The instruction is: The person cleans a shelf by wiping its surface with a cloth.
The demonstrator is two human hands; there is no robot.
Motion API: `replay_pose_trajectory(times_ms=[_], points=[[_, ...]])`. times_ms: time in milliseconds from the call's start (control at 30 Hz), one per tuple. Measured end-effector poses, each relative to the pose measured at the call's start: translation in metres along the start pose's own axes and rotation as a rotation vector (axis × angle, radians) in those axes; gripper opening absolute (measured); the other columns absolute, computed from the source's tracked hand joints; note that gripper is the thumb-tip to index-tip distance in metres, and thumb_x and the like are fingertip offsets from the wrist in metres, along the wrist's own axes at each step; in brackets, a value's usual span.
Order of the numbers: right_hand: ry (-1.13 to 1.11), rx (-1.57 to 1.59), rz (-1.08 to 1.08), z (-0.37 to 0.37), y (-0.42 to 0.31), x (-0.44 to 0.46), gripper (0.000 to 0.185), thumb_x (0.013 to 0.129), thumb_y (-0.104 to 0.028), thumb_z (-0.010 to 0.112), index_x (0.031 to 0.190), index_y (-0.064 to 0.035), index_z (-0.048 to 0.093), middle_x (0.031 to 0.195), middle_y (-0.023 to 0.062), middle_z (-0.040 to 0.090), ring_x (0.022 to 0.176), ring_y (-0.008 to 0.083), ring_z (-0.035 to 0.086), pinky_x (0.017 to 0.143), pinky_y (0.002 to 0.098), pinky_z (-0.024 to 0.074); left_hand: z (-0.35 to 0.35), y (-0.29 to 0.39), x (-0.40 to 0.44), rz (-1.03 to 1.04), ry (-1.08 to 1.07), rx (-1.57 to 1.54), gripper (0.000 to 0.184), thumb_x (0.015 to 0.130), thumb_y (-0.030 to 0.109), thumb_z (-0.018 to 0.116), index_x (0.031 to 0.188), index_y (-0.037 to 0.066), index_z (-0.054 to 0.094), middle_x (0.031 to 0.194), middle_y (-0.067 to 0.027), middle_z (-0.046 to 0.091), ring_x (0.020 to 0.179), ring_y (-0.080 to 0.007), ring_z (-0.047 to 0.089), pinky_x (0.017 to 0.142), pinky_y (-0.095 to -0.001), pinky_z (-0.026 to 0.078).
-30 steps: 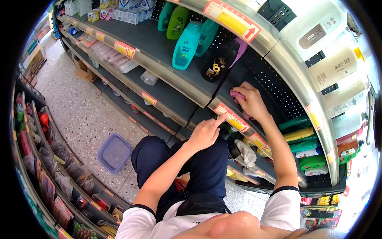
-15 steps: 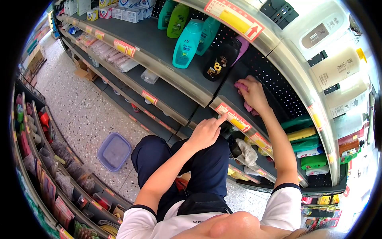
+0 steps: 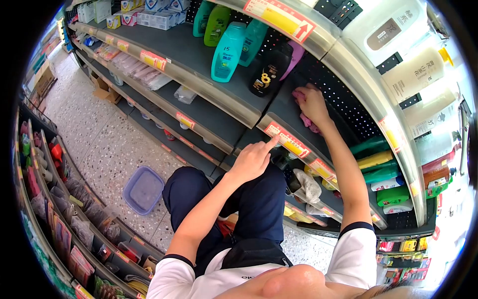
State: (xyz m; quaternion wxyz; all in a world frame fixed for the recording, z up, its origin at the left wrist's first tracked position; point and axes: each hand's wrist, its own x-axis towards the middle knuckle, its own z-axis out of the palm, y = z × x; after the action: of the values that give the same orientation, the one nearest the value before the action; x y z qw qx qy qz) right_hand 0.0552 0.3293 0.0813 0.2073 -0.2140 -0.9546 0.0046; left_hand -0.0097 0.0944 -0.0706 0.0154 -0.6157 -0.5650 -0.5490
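My right hand (image 3: 314, 106) is closed on a crumpled pink cloth (image 3: 304, 112), pressing it to the dark shelf board (image 3: 290, 107) near the perforated back panel. Part of the cloth hangs out below my fingers. At the shelf's front edge is my left hand (image 3: 252, 160), holding nothing, its index finger stretched out to a red and yellow price label (image 3: 287, 140). Left of the cloth, a black bottle (image 3: 270, 70) with a yellow flower leans beside a purple bottle (image 3: 293, 59). A turquoise bottle (image 3: 228, 54) stands farther left.
Green and yellow bottles (image 3: 374, 159) lie along the right end of this shelf. A greyish cloth (image 3: 306, 186) lies on a lower level. On the floor stands a blue-purple plastic basin (image 3: 143, 190). White pump bottles (image 3: 414, 74) line the shelf above, and another rack (image 3: 79, 214) runs behind at left.
The view has shifted slightly. My right hand has moved a little toward the back panel with the pink cloth. My left finger stays at the price label.
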Motion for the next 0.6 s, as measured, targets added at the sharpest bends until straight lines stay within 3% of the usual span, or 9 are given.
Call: replay_pose_trajectory(times_ms=[333,600], points=[[-0.051,0.086,0.016,-0.012,-0.018,-0.013,0.016,0.086,-0.007,0.064,0.097,-0.0059,0.076,0.090,0.0186,0.065,0.080,0.0389,0.068,0.078,0.0461,0.0560,-0.003,-0.001,-0.001,-0.020,-0.041,0.022,0.076,0.086,0.004,0.062,0.155,0.012,0.033,0.084,-0.0125,0.054,0.073,-0.0323,0.059,0.073,-0.0442,0.051],[-0.074,0.204,-0.025,-0.020,-0.040,-0.035,0.021,0.079,-0.001,0.068,0.100,-0.0024,0.074,0.089,0.0169,0.063,0.080,0.0351,0.067,0.072,0.0419,0.0536,-0.003,0.002,-0.001,-0.019,-0.039,0.015,0.075,0.086,0.003,0.062,0.155,0.010,0.033,0.085,-0.0127,0.057,0.074,-0.0328,0.060,0.072,-0.0442,0.051]])
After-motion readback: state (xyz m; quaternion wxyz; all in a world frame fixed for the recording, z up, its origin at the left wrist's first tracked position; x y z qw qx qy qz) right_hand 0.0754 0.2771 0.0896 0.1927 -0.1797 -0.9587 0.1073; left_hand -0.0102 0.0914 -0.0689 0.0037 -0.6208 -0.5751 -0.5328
